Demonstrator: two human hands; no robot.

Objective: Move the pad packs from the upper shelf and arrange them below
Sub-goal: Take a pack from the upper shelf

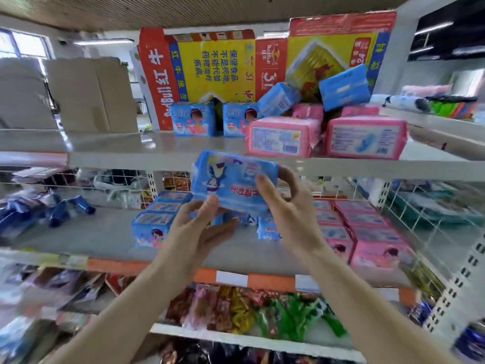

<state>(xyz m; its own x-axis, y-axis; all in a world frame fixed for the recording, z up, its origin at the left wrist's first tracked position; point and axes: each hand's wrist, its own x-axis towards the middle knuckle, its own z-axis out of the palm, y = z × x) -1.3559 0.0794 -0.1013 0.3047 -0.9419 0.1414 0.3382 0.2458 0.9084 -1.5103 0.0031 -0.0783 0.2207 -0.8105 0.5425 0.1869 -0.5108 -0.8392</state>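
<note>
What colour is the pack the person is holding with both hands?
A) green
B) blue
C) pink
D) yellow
B: the pack held between the left hand and the right hand is blue, unlike the pink packs lying on the upper shelf behind it.

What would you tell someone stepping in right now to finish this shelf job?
Hands: left hand and right hand both hold one blue pack in front of the upper shelf.
Done: blue rows and pink rows already stand on the lower shelf.
Left: set this pack below; at least four blue packs and several pink packs sit up top.
</note>
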